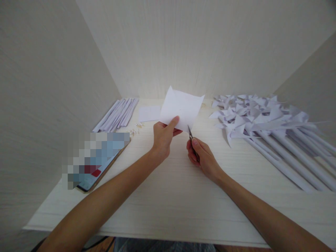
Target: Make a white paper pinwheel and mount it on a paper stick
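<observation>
Matt white paper sheet (182, 107) — pale, faintly grained wood-look table (173, 196).

Light soft, brightest on far wall (168, 70) behind desk, dimmer toward side panels. Shadows faint. No glare. Wide-angle stretch at left and right edges. Phone (97, 159) screen pixelated; centre sharp.

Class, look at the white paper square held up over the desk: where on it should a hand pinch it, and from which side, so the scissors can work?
Pinch the paper square at its lower left corner, coming from below left, as the left hand does. The sheet stands upright, so this leaves its lower right edge open to the scissors in the right hand.
</observation>
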`<act>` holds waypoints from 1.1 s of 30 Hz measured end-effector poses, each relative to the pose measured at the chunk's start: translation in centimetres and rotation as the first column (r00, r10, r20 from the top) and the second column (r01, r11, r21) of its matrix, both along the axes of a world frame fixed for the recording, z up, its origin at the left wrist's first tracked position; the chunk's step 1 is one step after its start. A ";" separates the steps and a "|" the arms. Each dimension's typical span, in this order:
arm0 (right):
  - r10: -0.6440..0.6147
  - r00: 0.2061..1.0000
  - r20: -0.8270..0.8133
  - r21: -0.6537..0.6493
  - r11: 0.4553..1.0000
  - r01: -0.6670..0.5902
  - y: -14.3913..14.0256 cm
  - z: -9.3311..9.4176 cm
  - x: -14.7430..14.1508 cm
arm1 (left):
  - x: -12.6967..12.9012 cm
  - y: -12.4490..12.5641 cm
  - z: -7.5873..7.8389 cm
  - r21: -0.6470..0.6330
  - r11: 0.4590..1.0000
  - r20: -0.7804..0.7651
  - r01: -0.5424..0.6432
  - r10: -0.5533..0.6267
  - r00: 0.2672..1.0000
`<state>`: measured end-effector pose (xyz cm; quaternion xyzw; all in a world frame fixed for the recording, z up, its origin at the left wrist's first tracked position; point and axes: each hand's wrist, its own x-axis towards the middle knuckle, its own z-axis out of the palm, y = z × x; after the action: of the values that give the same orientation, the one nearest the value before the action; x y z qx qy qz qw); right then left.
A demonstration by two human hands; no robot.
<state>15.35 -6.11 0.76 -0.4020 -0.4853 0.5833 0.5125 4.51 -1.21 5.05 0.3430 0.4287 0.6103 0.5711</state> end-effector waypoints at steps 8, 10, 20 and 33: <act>0.007 1.000 -0.006 -0.004 1.000 -0.007 0.0 -0.1 0.0 | 0.0 -0.1 0.1 0.004 1.000 0.012 0.002 -0.002 1.000; 0.006 1.000 -0.003 0.004 1.000 -0.006 0.0 0.0 0.0 | 0.0 -0.1 0.1 0.003 1.000 0.012 0.001 -0.001 1.000; 0.003 1.000 0.015 0.012 1.000 -0.003 0.1 -0.1 0.0 | 0.1 -0.1 0.1 0.002 1.000 0.000 0.000 0.000 1.000; -0.011 1.000 0.021 -0.018 1.000 0.011 0.0 0.1 -0.1 | 0.0 -0.1 0.0 0.010 1.000 -0.023 -0.003 0.003 1.000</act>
<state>15.30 -6.14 0.89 -0.4152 -0.4831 0.5807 0.5070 4.53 -1.28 5.01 0.3524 0.4327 0.6093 0.5634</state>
